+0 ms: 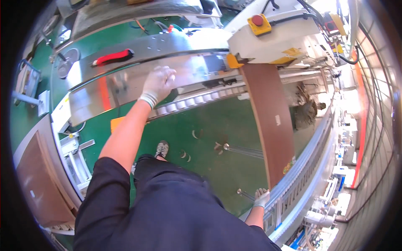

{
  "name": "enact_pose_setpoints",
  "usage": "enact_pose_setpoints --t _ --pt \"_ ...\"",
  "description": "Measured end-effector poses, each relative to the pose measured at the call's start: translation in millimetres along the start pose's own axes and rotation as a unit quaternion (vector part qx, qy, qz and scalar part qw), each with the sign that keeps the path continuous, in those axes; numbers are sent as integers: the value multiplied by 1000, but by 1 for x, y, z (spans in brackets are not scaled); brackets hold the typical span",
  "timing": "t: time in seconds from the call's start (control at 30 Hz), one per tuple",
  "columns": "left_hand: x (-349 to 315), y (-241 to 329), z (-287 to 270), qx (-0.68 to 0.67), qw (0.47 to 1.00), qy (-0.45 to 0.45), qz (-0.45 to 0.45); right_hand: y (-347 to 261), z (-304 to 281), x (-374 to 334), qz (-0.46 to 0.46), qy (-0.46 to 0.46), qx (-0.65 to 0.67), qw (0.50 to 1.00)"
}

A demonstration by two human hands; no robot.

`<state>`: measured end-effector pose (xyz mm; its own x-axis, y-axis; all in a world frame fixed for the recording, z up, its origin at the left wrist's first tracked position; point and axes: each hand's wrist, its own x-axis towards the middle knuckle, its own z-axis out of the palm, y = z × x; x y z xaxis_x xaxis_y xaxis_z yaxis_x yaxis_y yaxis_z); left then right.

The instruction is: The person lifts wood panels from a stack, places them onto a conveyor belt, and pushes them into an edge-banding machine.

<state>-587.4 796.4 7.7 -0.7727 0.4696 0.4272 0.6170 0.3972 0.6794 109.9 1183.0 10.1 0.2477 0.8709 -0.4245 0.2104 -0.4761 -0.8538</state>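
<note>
Green factory floor (197,121) fills the middle of the frame, with machines curving around it on every side. Across the upper left runs a steel worktop (125,83) of shiny metal plates, and a red strap (113,56) lies on its upper plate. Below the plates a row of white rollers (197,99) bends toward the centre. At upper right sits a cream machine (276,37) with a red stop button (257,20) on a yellow base.

A long brown board (270,121) reaches from under that machine down toward the lower right, lying along a grey conveyor rail (310,167). The left hand (158,83), in a pale glove, is stretched out over the steel worktop at upper centre, fingers spread and flat, gripping nothing; whether it touches the plate I cannot tell. The right hand (261,197), also gloved, is low at centre right, at the near end of the board beside the rail; whether it is clamped on the board I cannot tell. The two hands are well apart.

At lower left another brown panel (39,184) lies on a frame. A shoe (162,148) shows on the floor.
</note>
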Motion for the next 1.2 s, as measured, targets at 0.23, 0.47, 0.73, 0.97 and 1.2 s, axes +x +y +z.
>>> enact_pose_setpoints --t 0.23,0.47,0.73,0.97,1.2 --pt "-166 13 -152 -460 826 59 -321 165 171 -104 72 -414 -254 871" --pt "-452 55 -362 217 878 221 -366 193 301 -293 -368 -687 -425 460" --pt "-757 64 -376 -354 433 677 -478 173 360 -410 -237 -702 -401 540" --pt "-684 61 -381 -282 490 571 -595 238 293 -552 -46 -795 -413 442" --pt "-654 97 -334 -254 579 485 -604 267 227 -691 28 -865 -408 291"
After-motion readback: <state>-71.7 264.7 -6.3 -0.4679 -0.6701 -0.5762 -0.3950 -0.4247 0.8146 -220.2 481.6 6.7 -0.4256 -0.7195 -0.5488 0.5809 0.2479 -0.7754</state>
